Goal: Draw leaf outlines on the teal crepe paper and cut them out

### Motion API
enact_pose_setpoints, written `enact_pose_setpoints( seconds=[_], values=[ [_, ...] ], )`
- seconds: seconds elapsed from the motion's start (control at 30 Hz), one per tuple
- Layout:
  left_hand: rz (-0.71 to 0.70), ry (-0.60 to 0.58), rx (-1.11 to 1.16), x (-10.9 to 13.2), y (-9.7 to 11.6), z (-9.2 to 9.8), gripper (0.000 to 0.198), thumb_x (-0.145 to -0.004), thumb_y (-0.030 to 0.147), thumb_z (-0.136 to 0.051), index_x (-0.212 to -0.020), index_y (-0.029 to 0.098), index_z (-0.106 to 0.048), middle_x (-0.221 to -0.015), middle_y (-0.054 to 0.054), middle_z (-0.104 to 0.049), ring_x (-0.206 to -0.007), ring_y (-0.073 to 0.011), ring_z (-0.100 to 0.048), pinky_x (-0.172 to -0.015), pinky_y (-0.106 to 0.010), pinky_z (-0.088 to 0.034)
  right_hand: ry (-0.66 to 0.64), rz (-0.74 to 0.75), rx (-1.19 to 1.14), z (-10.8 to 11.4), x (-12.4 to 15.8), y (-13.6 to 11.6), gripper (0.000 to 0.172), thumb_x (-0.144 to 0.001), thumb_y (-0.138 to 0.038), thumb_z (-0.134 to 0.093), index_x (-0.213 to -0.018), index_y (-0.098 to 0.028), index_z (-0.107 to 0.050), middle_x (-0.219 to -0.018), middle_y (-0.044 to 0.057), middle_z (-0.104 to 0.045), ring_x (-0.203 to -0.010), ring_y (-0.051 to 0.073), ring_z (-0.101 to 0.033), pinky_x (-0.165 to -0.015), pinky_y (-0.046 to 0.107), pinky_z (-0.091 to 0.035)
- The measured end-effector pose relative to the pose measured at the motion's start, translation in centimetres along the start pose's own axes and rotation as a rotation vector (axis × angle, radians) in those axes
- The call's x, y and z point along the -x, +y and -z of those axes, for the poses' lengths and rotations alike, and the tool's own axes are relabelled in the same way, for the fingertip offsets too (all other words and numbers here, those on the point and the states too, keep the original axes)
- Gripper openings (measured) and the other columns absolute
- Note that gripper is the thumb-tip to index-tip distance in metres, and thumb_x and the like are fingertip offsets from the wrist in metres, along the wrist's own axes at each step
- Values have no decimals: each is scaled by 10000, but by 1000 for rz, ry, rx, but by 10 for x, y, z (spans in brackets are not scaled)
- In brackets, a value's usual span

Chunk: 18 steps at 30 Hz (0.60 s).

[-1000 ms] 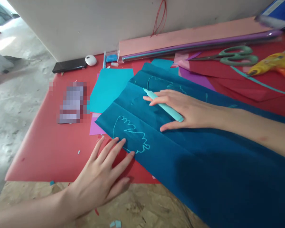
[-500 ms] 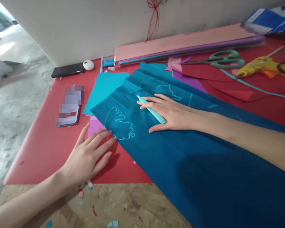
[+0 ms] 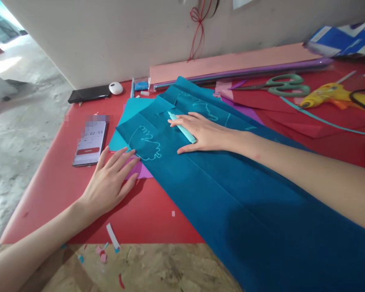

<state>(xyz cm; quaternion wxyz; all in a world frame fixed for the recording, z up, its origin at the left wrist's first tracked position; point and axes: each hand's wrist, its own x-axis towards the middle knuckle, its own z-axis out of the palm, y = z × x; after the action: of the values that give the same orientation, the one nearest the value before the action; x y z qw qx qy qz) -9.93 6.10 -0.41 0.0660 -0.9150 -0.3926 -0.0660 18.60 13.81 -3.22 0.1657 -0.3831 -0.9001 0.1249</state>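
Observation:
A large sheet of dark teal paper (image 3: 197, 178) lies slantwise across the table, creased, with hand-drawn pale outlines (image 3: 146, 146) near its left end and more higher up. My right hand (image 3: 200, 132) rests palm down on the sheet, holding a light turquoise marker (image 3: 184, 132) loosely along the index finger, thumb stretched out. The marker's tip points up and left. My left hand (image 3: 111, 182) lies flat with fingers spread, its fingertips at the sheet's left edge. Beneath that edge show purple paper (image 3: 142, 171) and a brighter turquoise sheet (image 3: 134, 107).
A phone (image 3: 90, 142) showing a timer lies left, with a black phone-like object (image 3: 89, 94) and white mouse-shaped item (image 3: 116, 88) behind. Green-handled scissors (image 3: 287, 85) and a yellow glue gun (image 3: 325, 95) are right. Paper scraps (image 3: 102, 254) litter the front; rolled pink paper (image 3: 231, 59) lines the wall.
My right hand and the marker have shifted left and away from me, and the teal sheet has slid the same way. My left hand stays spread at its edge. The view has shifted slightly.

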Motion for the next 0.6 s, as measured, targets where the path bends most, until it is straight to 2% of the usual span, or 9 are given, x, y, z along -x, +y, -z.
enact_pose_setpoints(
  seconds=[0.1, 0.2, 0.3, 0.37, 0.47, 0.6],
  values=[
    [-32, 15, 1, 5, 3, 2, 431, -957, 305, -250, -1223, 105, -526, -1347, -140, -486, -1294, -291, -386, -1081, -548, -211, 57, 31, -35, 4, 2, -12, 703, -700, -534, -678, -1238, -158, -429, -1349, 170, -476, -1289, 342, -364, -1066, 528, -254],
    [-147, -17, 30, 12, 14, 5, 415, -953, 283, -283, -1309, 123, -423, -1377, -94, -464, -1318, -210, -353, -1134, -442, -135, 71, 87, -220, 3, 17, -41, 685, -701, -458, -706, -1233, -165, -390, -1298, 166, -516, -1217, 293, -462, -1021, 469, -356],
    [-240, -44, 34, 16, 25, 8, 432, -948, 301, -323, -1338, 127, -387, -1367, -94, -474, -1293, -216, -383, -1140, -431, -81, 71, 48, -431, -4, 37, -71, 439, -805, -236, -607, -1187, -175, -398, -1256, 145, -555, -1204, 224, -494, -996, 392, -408],
    [-260, -41, 28, 16, 30, 8, 414, -946, 328, -335, -1310, 155, -430, -1345, -100, -492, -1272, -240, -408, -1129, -457, -98, 74, 4, -508, -10, 48, -82, 315, -851, -190, -533, -1144, -191, -418, -1224, 129, -586, -1162, 202, -537, -961, 366, -442],
    [-282, -43, 34, 13, 31, 6, 390, -952, 346, -324, -1256, 161, -486, -1290, -116, -531, -1228, -252, -459, -1119, -478, -119, 70, -27, -538, -17, 56, -85, 224, -885, -182, -475, -1108, -194, -447, -1197, 128, -610, -1125, 201, -570, -930, 363, -468],
    [-307, -48, 41, 12, 30, 5, 394, -959, 340, -313, -1252, 143, -487, -1262, -131, -544, -1209, -255, -481, -1110, -488, -147, 124, -63, -512, -17, 61, -78, 198, -896, -183, -451, -1093, -198, -465, -1153, 122, -636, -1084, 200, -599, -899, 364, -494]
  ],
)
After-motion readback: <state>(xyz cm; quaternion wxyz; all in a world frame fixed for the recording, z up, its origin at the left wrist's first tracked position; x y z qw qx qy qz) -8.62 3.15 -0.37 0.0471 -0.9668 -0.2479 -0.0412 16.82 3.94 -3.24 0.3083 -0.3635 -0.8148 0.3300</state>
